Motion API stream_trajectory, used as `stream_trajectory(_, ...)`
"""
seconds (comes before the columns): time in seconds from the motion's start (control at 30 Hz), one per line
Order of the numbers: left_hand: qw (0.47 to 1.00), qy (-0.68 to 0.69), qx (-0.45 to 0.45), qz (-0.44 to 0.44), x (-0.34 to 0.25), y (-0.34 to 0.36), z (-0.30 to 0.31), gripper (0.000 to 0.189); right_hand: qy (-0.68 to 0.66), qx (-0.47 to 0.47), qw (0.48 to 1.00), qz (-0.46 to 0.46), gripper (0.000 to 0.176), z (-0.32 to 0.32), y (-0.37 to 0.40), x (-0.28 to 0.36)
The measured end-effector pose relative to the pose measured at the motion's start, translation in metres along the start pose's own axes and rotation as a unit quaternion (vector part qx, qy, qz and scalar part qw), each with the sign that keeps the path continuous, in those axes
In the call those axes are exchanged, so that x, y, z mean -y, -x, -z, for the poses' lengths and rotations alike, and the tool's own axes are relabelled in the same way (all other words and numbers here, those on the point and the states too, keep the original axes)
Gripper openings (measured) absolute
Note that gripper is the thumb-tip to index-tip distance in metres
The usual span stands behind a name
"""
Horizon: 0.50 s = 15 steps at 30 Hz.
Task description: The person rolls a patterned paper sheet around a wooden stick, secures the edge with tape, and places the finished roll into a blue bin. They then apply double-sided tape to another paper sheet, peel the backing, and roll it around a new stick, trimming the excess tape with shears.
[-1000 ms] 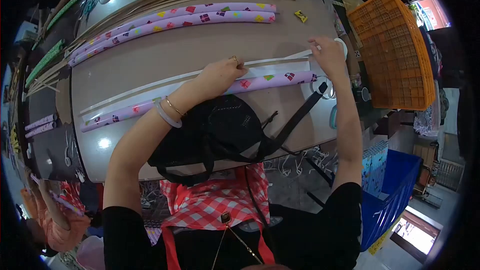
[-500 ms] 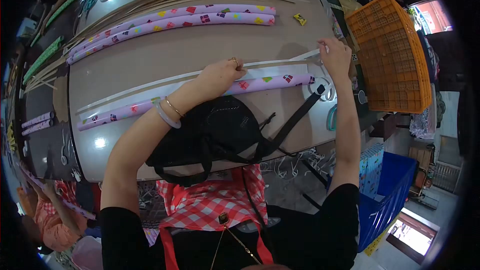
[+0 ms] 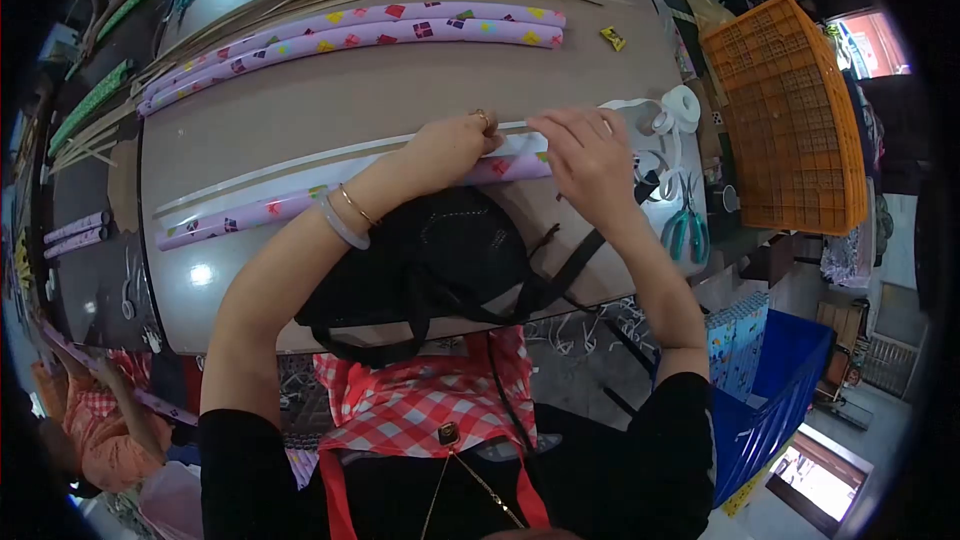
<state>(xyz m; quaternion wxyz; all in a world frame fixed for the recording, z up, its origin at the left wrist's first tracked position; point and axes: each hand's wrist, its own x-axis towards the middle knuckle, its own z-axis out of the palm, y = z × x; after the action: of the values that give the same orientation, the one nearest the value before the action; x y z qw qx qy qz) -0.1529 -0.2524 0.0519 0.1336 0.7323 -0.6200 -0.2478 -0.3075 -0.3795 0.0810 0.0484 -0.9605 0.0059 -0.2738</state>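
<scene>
A purple gift-print wrapping paper roll [image 3: 240,218] lies across the table in front of me, its white inner side showing along the far edge. A tan strip [image 3: 290,172] runs lengthwise on that white part. My left hand [image 3: 450,152] is closed over the paper's far edge, fingertips curled down. Just to its right, my right hand [image 3: 592,162] hovers over the roll's right end, fingers stretched toward the left hand and partly spread. Beyond it, a white tape roll [image 3: 684,106] stands with loose tape curling from it. Teal-handled scissors [image 3: 687,232] lie nearby.
A black bag [image 3: 440,250] lies at the table's near edge. Two purple rolls [image 3: 400,32] and long thin tan strips [image 3: 330,0] lie farther back. An orange crate [image 3: 785,115] stands right; a blue bin [image 3: 770,380] is below. Another person [image 3: 115,430] sits at lower left.
My right hand has come left from the tape at the table's right side to beside my left hand. The scissors and tape roll now show. My left hand stays on the paper.
</scene>
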Motion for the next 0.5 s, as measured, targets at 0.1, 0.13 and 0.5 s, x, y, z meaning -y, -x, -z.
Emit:
stream_trajectory(0.1,0.969,-0.047,-0.175,-0.166,0.02,-0.002,-0.023,0.019,-0.02,0.017,0.998,-0.057,0.02,-0.015,0.007,-0.009)
stream_trajectory(0.13,0.969,-0.047,-0.176,-0.164,0.023,-0.002,-0.026,0.019,-0.039,0.022,0.993,-0.107,0.019,-0.018,0.01,-0.013)
stream_trajectory(0.5,0.976,-0.058,-0.15,-0.145,0.025,-0.004,-0.03,0.021,0.002,0.237,0.952,-0.191,0.023,-0.012,0.001,-0.045)
